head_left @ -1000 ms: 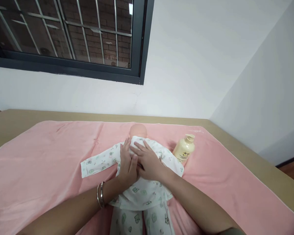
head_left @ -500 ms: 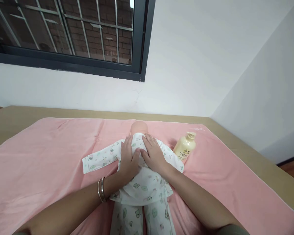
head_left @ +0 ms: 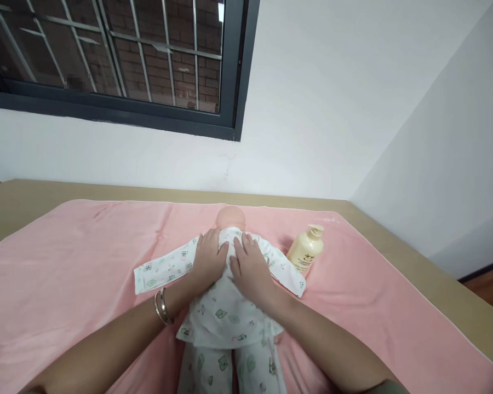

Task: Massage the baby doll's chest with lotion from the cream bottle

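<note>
A baby doll [head_left: 230, 217] lies with its bald head toward the wall, its face out of sight. It wears a white long-sleeved top [head_left: 225, 323] and matching trousers [head_left: 252, 366], both printed with small green figures. My left hand [head_left: 208, 257] rests flat on the left side of the doll's upper back, thumb pointing inward. On the right side, my right hand [head_left: 250, 268] lies flat with its fingers toward the shoulder. Neither hand grips anything. A pale yellow pump bottle [head_left: 306, 249] stands just beyond the doll's right-hand sleeve, leaning slightly in view.
Under the doll spreads a pink blanket [head_left: 86, 262] over a light wooden table [head_left: 398, 235]. A white wall [head_left: 304, 109] rises behind, with a dark-framed, barred window [head_left: 148, 54] at upper left. Two bangles circle my left wrist.
Both hands have shifted outward over the upper back, and the thumbs are farther apart. The view has moved slightly; the bottle stays beside the sleeve.
</note>
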Tool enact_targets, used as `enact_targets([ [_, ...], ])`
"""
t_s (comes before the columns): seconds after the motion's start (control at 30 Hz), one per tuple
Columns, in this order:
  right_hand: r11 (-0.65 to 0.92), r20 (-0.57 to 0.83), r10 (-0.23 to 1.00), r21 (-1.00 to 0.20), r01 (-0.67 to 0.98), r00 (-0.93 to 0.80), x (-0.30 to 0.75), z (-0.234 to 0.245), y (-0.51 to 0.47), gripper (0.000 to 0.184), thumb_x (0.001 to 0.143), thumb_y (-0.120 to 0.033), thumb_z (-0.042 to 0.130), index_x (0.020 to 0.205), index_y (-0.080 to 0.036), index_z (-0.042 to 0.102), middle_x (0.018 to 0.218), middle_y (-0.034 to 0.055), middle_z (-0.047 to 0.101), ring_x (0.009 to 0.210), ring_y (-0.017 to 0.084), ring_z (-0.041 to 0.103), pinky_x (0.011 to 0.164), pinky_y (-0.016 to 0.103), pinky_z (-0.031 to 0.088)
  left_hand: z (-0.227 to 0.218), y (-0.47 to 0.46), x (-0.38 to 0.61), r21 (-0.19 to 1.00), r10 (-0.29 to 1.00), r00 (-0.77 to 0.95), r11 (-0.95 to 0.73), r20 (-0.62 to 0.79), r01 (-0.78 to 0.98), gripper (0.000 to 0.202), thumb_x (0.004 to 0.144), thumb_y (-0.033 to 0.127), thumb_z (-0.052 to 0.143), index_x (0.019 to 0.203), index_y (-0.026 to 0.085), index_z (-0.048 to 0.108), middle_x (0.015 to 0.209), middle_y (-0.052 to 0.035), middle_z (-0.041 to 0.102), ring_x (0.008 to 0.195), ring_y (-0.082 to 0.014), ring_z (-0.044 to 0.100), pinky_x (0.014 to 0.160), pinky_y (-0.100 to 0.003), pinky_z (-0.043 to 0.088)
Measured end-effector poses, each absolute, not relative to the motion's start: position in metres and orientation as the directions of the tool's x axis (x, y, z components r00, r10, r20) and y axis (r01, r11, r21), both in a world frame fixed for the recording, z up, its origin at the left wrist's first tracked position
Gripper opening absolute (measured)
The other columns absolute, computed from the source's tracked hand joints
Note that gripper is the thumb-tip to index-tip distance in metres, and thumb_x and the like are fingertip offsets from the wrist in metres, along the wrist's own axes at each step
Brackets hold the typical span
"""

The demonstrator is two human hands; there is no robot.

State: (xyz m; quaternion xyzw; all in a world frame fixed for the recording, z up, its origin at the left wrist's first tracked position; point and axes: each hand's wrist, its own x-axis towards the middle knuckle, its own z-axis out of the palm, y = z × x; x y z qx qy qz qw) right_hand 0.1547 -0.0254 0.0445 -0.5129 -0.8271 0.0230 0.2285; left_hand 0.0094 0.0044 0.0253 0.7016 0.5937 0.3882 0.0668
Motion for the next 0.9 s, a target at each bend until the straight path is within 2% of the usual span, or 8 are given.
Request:
enact_targets([
  [0.13, 0.478, 0.314, 0.870, -0.339, 0.811, -0.381, 0.165, 0.050, -0.006, 0.048, 0.101, -0.029, 0.031, 0.143, -0.011, 0.046, 0.153, 0.0157, 0.038, 0.146, 0.026, 0.027, 0.119, 0.050, 0.020, 0.013, -0.001, 0.012, 0.424, 0.851, 0.040, -0.301, 0.524, 0.854, 0.050, 0.095, 0.030, 0.031, 0.137, 0.008, 0.045, 0.140, -0.0214, 0.052, 0.137, -0.0335, 0.041, 0.112, -0.056, 0.032],
  [0.3, 0.305, 0.210, 0.947, -0.362, 0.881, -0.241, 0.174, 0.053, 0.013, 0.052, 0.102, -0.034, 0.029, 0.144, -0.005, 0.043, 0.152, 0.0209, 0.038, 0.146, 0.029, 0.026, 0.119, 0.052, 0.016, 0.014, -0.016, 0.021, 0.320, 0.810, 0.137, -0.373, 0.571, 0.871, 0.047, 0.095, 0.024, 0.031, 0.134, 0.008, 0.051, 0.142, -0.0205, 0.051, 0.138, -0.0333, 0.041, 0.115, -0.054, 0.030],
  [0.4, 0.376, 0.268, 0.915, -0.303, 0.876, -0.300, 0.161, 0.047, -0.012, 0.055, 0.100, -0.029, 0.031, 0.147, -0.002, 0.036, 0.155, 0.0230, 0.031, 0.147, 0.032, 0.021, 0.118, 0.052, 0.018, 0.019, -0.007, 0.015, 0.401, 0.828, 0.127, -0.392, 0.547, 0.828, 0.045, 0.095, 0.025, 0.029, 0.129, 0.010, 0.055, 0.138, -0.0178, 0.055, 0.133, -0.0288, 0.048, 0.114, -0.048, 0.035],
  [0.5, 0.478, 0.298, 0.868, -0.281, 0.832, -0.398, 0.154, 0.045, -0.028, 0.055, 0.100, -0.030, 0.032, 0.149, -0.004, 0.035, 0.158, 0.0204, 0.027, 0.149, 0.032, 0.015, 0.119, 0.050, 0.019, 0.022, 0.005, 0.008, 0.506, 0.884, 0.016, -0.282, 0.467, 0.815, 0.049, 0.095, 0.031, 0.032, 0.135, 0.008, 0.049, 0.138, -0.0196, 0.054, 0.132, -0.0306, 0.048, 0.112, -0.050, 0.037],
  [0.63, 0.399, 0.211, 0.915, -0.360, 0.843, -0.344, 0.168, 0.055, 0.002, 0.056, 0.104, -0.037, 0.023, 0.148, -0.005, 0.036, 0.156, 0.0200, 0.032, 0.147, 0.029, 0.022, 0.118, 0.049, 0.020, 0.019, -0.012, 0.016, 0.430, 0.874, 0.088, -0.320, 0.478, 0.844, 0.053, 0.095, 0.030, 0.033, 0.138, 0.002, 0.044, 0.146, -0.0244, 0.045, 0.141, -0.0348, 0.037, 0.114, -0.055, 0.032],
  [0.73, 0.330, 0.154, 0.944, -0.377, 0.865, -0.293, 0.176, 0.061, 0.021, 0.057, 0.104, -0.037, 0.026, 0.147, -0.003, 0.036, 0.154, 0.0221, 0.034, 0.146, 0.029, 0.026, 0.119, 0.050, 0.019, 0.018, -0.032, 0.025, 0.375, 0.819, 0.224, -0.462, 0.528, 0.803, 0.050, 0.094, 0.026, 0.034, 0.139, 0.009, 0.046, 0.151, -0.0186, 0.042, 0.144, -0.0312, 0.033, 0.117, -0.053, 0.029],
  [0.8, 0.351, 0.173, 0.935, -0.344, 0.871, -0.309, 0.172, 0.062, 0.012, 0.054, 0.103, -0.033, 0.028, 0.146, -0.002, 0.037, 0.153, 0.0229, 0.036, 0.145, 0.030, 0.028, 0.119, 0.049, 0.020, 0.019, -0.032, 0.024, 0.426, 0.826, 0.226, -0.476, 0.516, 0.769, 0.050, 0.094, 0.027, 0.033, 0.140, 0.012, 0.046, 0.150, -0.0164, 0.044, 0.142, -0.0288, 0.037, 0.117, -0.052, 0.030],
  [0.9, 0.447, 0.244, 0.887, -0.235, 0.863, -0.393, 0.160, 0.061, -0.025, 0.053, 0.100, -0.027, 0.032, 0.145, 0.000, 0.039, 0.152, 0.0244, 0.036, 0.145, 0.032, 0.028, 0.118, 0.049, 0.024, 0.024, -0.010, 0.010, 0.563, 0.903, 0.090, -0.337, 0.420, 0.754, 0.053, 0.095, 0.032, 0.033, 0.142, 0.009, 0.043, 0.150, -0.0190, 0.044, 0.141, -0.0298, 0.039, 0.116, -0.052, 0.032],
])
